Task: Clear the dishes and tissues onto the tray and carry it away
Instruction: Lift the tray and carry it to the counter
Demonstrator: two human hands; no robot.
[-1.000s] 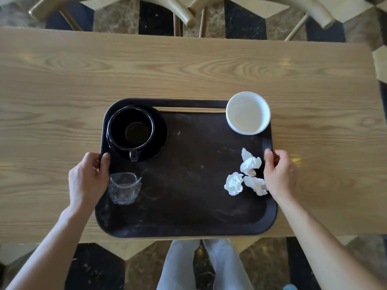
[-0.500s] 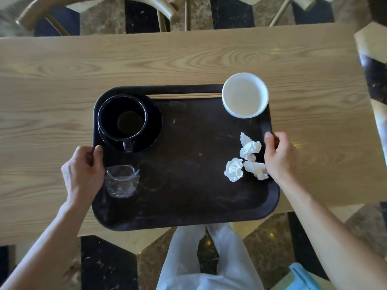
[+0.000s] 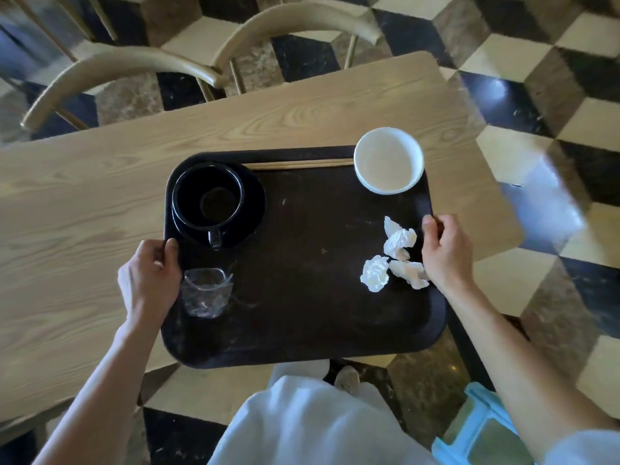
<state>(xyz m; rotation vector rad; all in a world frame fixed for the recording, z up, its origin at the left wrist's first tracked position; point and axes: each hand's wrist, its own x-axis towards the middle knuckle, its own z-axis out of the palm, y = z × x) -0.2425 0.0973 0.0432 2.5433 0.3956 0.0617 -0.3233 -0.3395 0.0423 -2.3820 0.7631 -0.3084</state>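
A dark brown tray (image 3: 312,333) is held over the near right part of the wooden table (image 3: 84,203), its near edge past the table's edge. My left hand (image 3: 149,280) grips its left rim and my right hand (image 3: 444,253) grips its right rim. On the tray sit a black cup (image 3: 209,196) on a black saucer (image 3: 253,209), a clear crumpled plastic cup (image 3: 206,292), a white bowl (image 3: 388,161), a pair of wooden chopsticks (image 3: 298,165) along the far rim, and three crumpled white tissues (image 3: 392,260).
Two wooden chairs (image 3: 208,62) stand beyond the table's far side. The floor (image 3: 550,78) is a black, tan and cream cube pattern. A light blue object (image 3: 483,427) sits low at the right by my legs.
The tray has come toward me and to the right, off the table's near edge, with both hands still on its rims. The view has swung, so the table appears turned.
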